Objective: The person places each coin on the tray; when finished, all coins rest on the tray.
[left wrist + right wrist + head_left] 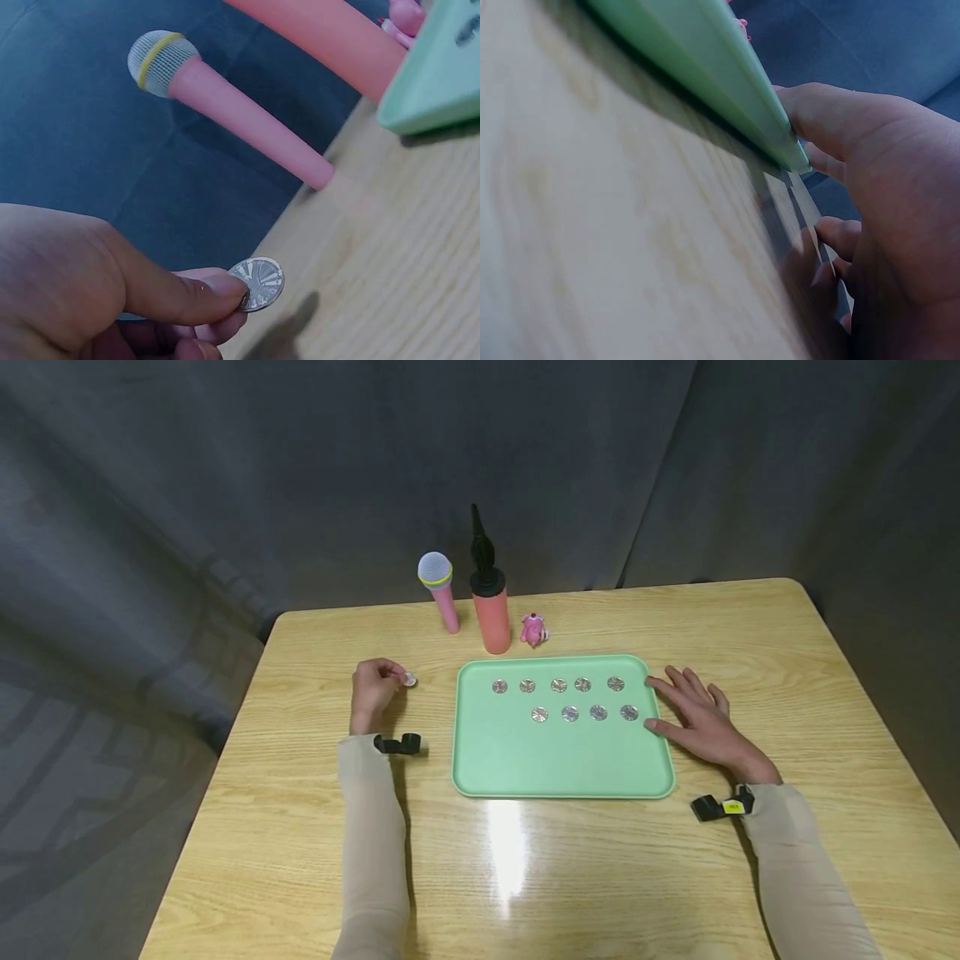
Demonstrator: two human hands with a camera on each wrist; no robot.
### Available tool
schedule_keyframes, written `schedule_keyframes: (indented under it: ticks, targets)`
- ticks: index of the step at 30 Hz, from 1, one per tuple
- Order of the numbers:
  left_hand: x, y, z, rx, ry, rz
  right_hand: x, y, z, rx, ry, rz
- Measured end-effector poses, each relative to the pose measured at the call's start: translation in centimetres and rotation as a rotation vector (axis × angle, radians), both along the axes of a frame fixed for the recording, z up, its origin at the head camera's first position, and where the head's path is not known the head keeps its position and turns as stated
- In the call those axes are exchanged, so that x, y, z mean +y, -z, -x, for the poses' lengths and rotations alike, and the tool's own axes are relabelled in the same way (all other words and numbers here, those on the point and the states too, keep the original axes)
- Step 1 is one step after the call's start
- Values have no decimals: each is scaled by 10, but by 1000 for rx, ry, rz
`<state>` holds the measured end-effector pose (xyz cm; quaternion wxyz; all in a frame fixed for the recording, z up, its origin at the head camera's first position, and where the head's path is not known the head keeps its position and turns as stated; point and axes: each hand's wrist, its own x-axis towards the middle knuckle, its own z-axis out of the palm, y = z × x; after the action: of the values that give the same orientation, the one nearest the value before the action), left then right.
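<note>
Thumb and fingers of my left hand (372,692) pinch a silver coin (264,283) above the table, left of the green tray (555,768). The left wrist view shows the coin's patterned face and its shadow on the wood. On the tray lie several similar coins in two rows, a back row (558,685) and a shorter front row (570,714). My right hand (701,718) rests at the tray's right edge, fingers spread, with thumb and index finger at the rim (769,112). Its other fingers are low by the tabletop.
Behind the tray stand a pink toy microphone (444,606), a coral pump (492,618) with a black nozzle, and a small pink figurine (533,630). A dark curtain (337,468) hangs beyond the wooden table (292,827).
</note>
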<state>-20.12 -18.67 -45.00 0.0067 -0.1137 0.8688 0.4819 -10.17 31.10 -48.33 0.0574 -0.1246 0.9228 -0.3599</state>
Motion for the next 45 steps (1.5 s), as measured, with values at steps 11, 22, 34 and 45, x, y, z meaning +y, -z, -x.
schedule_keyframes:
  ticks: [11,22,34,45]
  targets:
    - [7,-14,-5,-47,18,-177,1,0,-1,-1,-1,0]
    - [27,-15,-13,-21,114,-112,1,-1,0,4,-11,0]
    - [48,-7,-17,8,215,-122,0,2,-2,-15,-6,11]
    - [70,-5,-23,5,259,-127,-1,-4,-3,3,-6,9]
